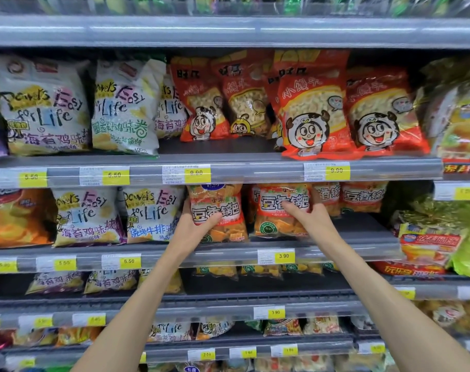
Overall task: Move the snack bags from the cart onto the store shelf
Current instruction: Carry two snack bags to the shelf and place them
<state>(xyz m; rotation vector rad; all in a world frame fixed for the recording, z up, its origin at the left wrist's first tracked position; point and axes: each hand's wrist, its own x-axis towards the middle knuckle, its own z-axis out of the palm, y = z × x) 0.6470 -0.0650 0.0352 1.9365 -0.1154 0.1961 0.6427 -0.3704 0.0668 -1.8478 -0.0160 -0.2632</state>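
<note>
Two orange snack bags with white label bands stand side by side on the middle shelf [336, 252]. My left hand [195, 228] grips the left orange bag [217, 200] from its lower left side, thumb across the front. My right hand [307, 214] holds the right orange bag [279, 226], fingers curled over its front and right edge. More bags of the same kind [362, 197] stand to the right on this shelf. The cart is out of view.
White "Easy for Life" bags [150, 213] stand just left of my left hand. Red bags [311, 108] fill the shelf above, behind a price rail [228, 173]. Green and yellow packs [443, 232] crowd the right. Lower shelves hold more snacks.
</note>
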